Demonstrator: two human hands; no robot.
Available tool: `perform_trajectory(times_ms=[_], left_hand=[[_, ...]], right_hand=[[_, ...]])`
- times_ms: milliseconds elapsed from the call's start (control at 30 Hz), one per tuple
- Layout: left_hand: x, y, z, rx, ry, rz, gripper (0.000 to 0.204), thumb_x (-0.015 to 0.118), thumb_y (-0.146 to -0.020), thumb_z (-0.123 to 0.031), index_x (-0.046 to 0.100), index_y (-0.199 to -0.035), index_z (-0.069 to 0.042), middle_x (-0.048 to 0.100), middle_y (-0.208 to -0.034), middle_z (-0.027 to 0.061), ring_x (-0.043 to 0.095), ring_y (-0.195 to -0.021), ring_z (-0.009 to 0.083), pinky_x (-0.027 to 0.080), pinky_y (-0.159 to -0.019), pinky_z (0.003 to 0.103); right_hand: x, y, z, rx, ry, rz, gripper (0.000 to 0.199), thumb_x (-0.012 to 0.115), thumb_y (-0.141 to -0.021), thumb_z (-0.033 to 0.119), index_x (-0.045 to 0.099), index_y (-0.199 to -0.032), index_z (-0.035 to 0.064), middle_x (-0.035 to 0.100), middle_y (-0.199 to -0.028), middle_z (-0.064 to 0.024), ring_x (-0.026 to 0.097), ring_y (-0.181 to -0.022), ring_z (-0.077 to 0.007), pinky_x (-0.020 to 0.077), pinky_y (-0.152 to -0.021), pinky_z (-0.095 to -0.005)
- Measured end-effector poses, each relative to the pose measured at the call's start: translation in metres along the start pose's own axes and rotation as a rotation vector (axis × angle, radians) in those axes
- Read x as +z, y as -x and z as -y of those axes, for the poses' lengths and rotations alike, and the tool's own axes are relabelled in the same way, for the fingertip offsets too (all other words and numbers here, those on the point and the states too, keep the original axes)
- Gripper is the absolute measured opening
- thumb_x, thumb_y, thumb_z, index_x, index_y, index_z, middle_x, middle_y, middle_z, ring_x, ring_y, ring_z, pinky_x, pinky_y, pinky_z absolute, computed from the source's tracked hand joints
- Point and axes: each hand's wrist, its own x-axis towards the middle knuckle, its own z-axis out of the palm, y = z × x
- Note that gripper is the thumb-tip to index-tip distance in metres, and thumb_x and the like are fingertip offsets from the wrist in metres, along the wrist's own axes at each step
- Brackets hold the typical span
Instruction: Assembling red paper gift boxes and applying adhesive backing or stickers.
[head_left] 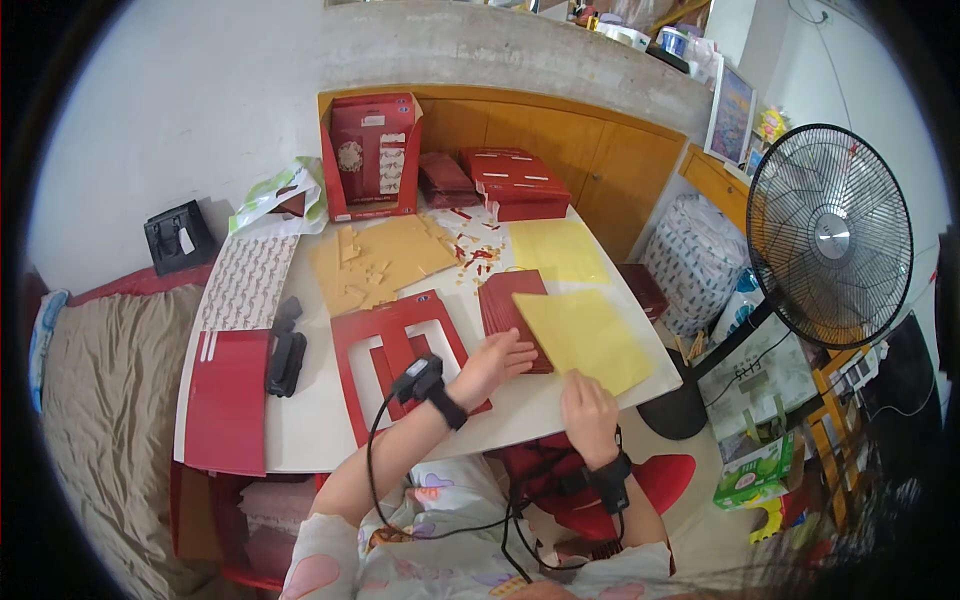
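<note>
My right hand (590, 412) is closed on the near left edge of a yellow sheet (590, 340). That sheet is slanted at the table's right front, partly over a red folded card stack (512, 304). Against the left side of this stack rests my left hand (495, 362), its fingers stretched out and holding nothing that I can see. Left of my left hand lies a red die-cut cardboard piece (362, 348) with large cut-outs, partly hidden by my forearm. A second yellow sheet (560, 250) lies flat farther back.
Small cut scraps (480, 255) litter the white table (320, 455) beside a tan sheet (385, 255). At the back stand a red display box (345, 205) and a red carton (530, 195). Black clips or tools (286, 362) lie left; a standing fan (832, 238) is at right.
</note>
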Motion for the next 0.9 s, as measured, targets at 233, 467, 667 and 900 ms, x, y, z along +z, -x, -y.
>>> perform_trajectory(times_ms=[233, 467, 667, 900], left_hand=[[-0.002, -0.031, 0.005, 0.035, -0.083, -0.009, 0.034, 0.039, -0.096, -0.015, 0.042, -0.122, 0.005, 0.054, -0.118, 0.0173, 0.055, -0.108, 0.0265, 0.046, -0.093, 0.038], [-0.003, -0.031, -0.004, 0.162, -0.243, -0.076, 0.03, 0.045, -0.094, -0.014, 0.049, -0.118, 0.004, 0.059, -0.112, 0.0133, 0.061, -0.098, 0.0188, 0.051, -0.085, 0.032], [-0.011, -0.033, -0.002, 0.231, -0.305, -0.048, 0.028, 0.046, -0.095, -0.014, 0.052, -0.114, 0.005, 0.062, -0.105, 0.0118, 0.063, -0.093, 0.0181, 0.052, -0.082, 0.032], [-0.018, -0.03, -0.006, 0.177, -0.197, -0.056, 0.03, 0.043, -0.096, -0.019, 0.053, -0.114, 0.003, 0.061, -0.108, 0.0098, 0.061, -0.097, 0.0173, 0.05, -0.086, 0.032]], right_hand=[[-0.005, 0.018, 0.011, -0.231, -0.054, -0.021, 0.027, 0.057, -0.073, 0.006, 0.061, -0.097, -0.0047, 0.062, -0.1, -0.0131, 0.061, -0.093, -0.0216, 0.0502, -0.068, -0.0288], [-0.006, 0.015, 0.012, -0.365, -0.147, -0.013, 0.027, 0.057, -0.075, 0.008, 0.061, -0.099, -0.0041, 0.061, -0.104, -0.0138, 0.06, -0.096, -0.0212, 0.0501, -0.073, -0.0286], [-0.002, 0.02, 0.01, -0.323, -0.207, -0.012, 0.025, 0.059, -0.075, 0.007, 0.063, -0.098, -0.0023, 0.061, -0.107, -0.0128, 0.061, -0.095, -0.0229, 0.0505, -0.074, -0.0317], [-0.013, -0.003, 0.003, -0.156, -0.559, 0.041, 0.029, 0.067, -0.075, 0.016, 0.062, -0.099, 0.0025, 0.061, -0.106, -0.0114, 0.06, -0.093, -0.0252, 0.0503, -0.074, -0.0351]])
